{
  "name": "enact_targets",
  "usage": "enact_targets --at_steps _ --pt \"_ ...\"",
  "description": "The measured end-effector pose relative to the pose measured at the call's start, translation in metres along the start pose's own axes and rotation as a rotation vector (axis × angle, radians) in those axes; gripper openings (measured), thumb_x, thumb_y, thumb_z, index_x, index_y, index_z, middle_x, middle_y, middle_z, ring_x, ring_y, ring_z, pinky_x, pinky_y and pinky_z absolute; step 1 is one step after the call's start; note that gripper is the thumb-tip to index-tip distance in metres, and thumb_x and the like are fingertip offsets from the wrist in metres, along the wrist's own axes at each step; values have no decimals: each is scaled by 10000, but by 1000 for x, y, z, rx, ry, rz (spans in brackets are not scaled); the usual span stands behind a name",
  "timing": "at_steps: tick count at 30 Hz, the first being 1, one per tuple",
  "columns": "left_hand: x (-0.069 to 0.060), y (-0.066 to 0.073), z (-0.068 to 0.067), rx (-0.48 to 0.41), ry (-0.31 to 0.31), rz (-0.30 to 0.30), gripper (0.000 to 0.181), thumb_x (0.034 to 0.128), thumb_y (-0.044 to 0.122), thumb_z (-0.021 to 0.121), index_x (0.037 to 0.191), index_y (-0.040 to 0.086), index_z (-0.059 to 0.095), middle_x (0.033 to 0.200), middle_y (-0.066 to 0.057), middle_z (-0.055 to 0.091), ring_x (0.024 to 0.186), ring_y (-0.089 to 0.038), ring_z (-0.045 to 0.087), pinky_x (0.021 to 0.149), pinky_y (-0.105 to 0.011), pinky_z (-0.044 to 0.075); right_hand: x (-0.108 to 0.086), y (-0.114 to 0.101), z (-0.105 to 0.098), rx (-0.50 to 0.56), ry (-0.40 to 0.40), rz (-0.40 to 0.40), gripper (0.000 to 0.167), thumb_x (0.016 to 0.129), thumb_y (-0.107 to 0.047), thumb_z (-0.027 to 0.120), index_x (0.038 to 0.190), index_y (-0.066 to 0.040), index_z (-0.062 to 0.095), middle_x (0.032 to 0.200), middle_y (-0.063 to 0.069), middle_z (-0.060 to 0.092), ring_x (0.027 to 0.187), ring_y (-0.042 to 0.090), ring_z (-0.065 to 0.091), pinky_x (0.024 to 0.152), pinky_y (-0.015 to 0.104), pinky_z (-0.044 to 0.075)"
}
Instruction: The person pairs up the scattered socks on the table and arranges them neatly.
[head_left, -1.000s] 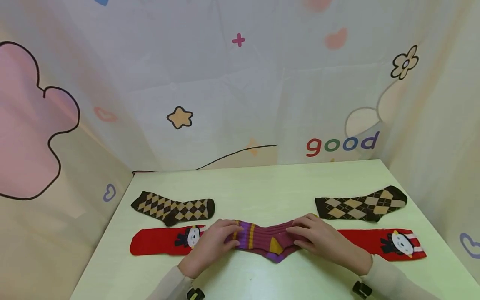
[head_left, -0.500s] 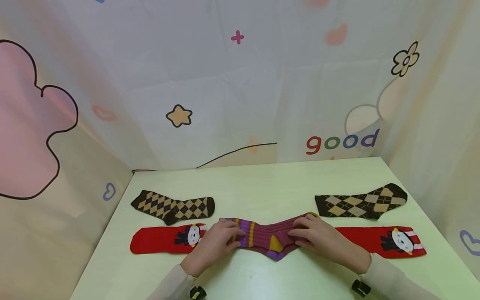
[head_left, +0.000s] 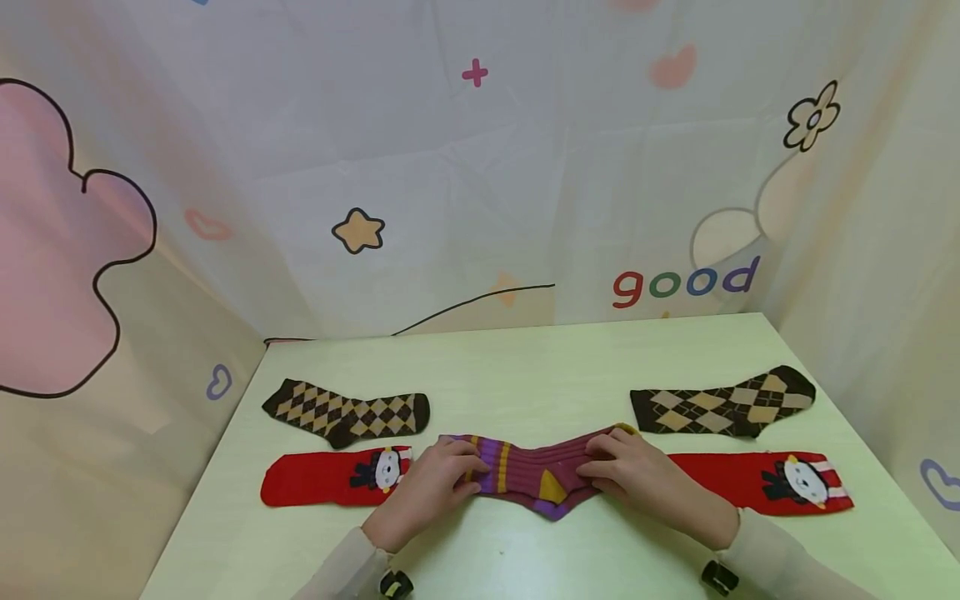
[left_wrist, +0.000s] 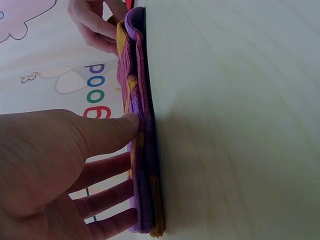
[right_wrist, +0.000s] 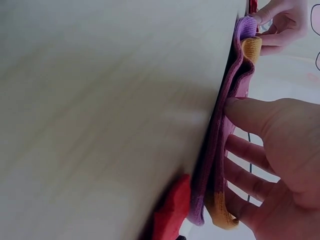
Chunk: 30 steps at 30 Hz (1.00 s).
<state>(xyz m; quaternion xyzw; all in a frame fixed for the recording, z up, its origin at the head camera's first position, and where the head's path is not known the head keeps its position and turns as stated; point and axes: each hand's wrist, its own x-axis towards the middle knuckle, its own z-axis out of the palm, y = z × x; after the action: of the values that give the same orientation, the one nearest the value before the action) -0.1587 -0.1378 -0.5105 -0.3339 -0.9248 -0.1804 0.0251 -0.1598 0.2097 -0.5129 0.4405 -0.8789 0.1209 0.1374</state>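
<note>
Two maroon, purple and mustard ribbed socks (head_left: 528,468) lie stacked flat at the middle of the table. My left hand (head_left: 431,486) rests fingertips and thumb on their left end, over purple and yellow stripes. At the other end, my right hand (head_left: 647,481) touches the upper sock with its fingers and thumb. Both wrist views show fairly straight fingers against the fabric. Seen edge-on in the left wrist view, the sock stack (left_wrist: 145,165) has two layers. One heel patch is mustard and the one beneath is purple. The hands cover parts of both ends.
Red socks with a white cartoon face lie left (head_left: 311,481) and right (head_left: 802,485), each partly behind a hand. Behind them lie brown argyle socks, left (head_left: 360,418) and right (head_left: 712,412). A printed curtain (head_left: 450,192) borders the pale table (head_left: 525,358).
The hands and the maroon socks hold nearly still; the left fingers have shifted slightly right along the fabric. The whole view has tilted a little.
</note>
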Motion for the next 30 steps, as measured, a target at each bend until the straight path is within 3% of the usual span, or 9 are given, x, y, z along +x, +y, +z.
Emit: enact_targets --at_steps 10,24,30 --pt "0 0 -1 -2 15 11 172 907 177 807 1075 142 802 1158 -22 722 1112 -215 627 955 -384 546 0 -1 -1 0 -7 1 251 833 -126 856 1059 -218 800 1108 20 680 1014 217 603 829 405 580" --pt "1 -1 -3 -23 -44 -20 209 908 202 808 1106 139 795 1187 -21 704 1140 -226 597 992 -407 522 3 0 -2 13 -48 24 245 855 -134 839 1081 -218 801 1124 25 685 1019 215 604 835 395 586" --pt "5 -3 -5 -9 -48 5 237 876 166 836 1105 125 790 1162 -23 703 1115 -232 593 979 -394 522 8 2 -4 10 -89 39 241 857 -122 837 1082 -202 806 1111 32 684 1010 220 611 842 393 589"
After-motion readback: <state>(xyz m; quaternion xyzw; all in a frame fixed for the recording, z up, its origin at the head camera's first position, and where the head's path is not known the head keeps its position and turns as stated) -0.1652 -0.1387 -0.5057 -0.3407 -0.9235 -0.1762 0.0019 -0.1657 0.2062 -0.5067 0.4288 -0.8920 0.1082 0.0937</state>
